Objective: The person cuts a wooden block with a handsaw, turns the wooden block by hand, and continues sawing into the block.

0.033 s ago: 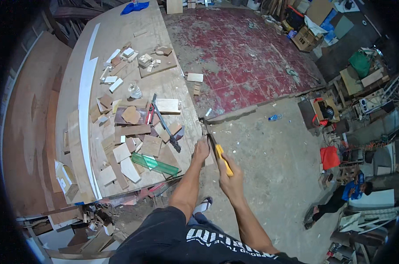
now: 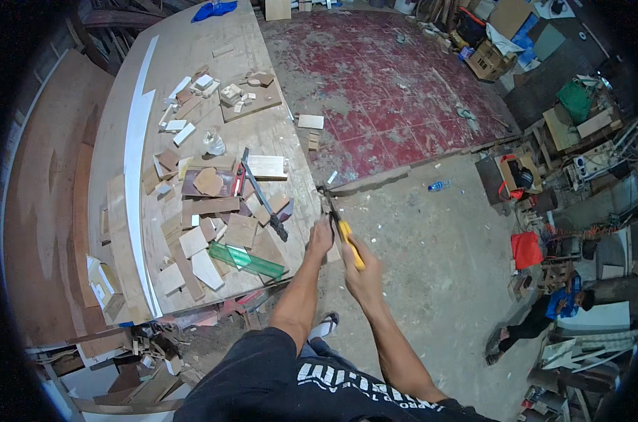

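In my right hand (image 2: 363, 273) is a handsaw (image 2: 348, 243) with a yellow handle. Its dark, narrow blade slants away to the right edge of the workbench (image 2: 301, 243). My left hand (image 2: 322, 235) is closed at that edge, close beside the blade. Whatever its fingers grip is hidden. Left of the hands lie a green translucent strip (image 2: 247, 261), a dark metal bar tool with a black grip (image 2: 260, 197) and several wood offcuts (image 2: 241, 232).
A long white strip (image 2: 137, 155) runs along the bench. A small board (image 2: 252, 105) carries wood bits. On the floor lies a plastic bottle (image 2: 438, 186). At the right, a person in blue (image 2: 565, 299) is among piled scrap. Cardboard boxes (image 2: 488, 62) stand far right.
My right hand and the saw have shifted a little forward and left, toward the bench edge. My left hand stays in nearly the same place.
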### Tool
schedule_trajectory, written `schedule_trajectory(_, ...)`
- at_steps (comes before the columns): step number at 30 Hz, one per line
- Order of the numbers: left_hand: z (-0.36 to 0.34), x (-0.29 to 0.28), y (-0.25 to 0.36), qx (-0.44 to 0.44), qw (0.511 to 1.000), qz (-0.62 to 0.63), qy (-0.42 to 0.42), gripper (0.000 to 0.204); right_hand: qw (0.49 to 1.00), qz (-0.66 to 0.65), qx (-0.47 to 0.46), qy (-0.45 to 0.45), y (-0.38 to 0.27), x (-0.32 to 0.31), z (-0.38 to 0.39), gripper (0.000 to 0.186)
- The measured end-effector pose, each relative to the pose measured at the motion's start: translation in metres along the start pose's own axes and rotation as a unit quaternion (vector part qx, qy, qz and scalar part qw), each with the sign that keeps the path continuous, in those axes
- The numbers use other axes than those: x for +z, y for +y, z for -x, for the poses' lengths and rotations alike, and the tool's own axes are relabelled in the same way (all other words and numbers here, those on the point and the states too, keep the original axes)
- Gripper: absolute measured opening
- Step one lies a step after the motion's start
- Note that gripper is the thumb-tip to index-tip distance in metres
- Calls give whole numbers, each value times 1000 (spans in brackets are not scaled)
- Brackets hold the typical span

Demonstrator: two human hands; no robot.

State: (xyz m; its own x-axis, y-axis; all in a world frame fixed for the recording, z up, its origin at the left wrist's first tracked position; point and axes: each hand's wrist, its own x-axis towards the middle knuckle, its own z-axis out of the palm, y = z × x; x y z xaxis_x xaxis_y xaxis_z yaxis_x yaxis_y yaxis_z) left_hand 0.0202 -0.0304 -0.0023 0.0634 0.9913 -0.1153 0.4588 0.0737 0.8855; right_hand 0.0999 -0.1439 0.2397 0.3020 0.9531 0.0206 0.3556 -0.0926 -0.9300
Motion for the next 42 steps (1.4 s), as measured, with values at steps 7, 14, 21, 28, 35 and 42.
schedule_trajectory(7, -2, 0, -2, -5, 999, -50, 4, 41, 999, 37, -36, 15, -6, -11, 27, 32)
schedule_trajectory(14, 2, 1, 8, 55, 993, -105, 9, 37, 999, 39, -15, 2, -14, -14, 30, 31)
schedule_trajectory(21, -19, -16, -44, 30, 995, -55, 82, 41, 999, -19, 22, -43, -37, 5, 8, 30)
schedule_trajectory(28, -4, 0, -9, -23, 995, 33, -90, 47, 998, 26, 42, -34, -25, -2, -24, 32)
schedule_trajectory(35, -8, 0, -2, -17, 1000, 11, -10, 44, 999, 15, 20, -22, -43, -19, -3, 34)
schedule_trajectory(42, -5, -2, 3, 53, 995, -80, 17, 35, 998, 20, 30, -56, -42, -31, 20, 35)
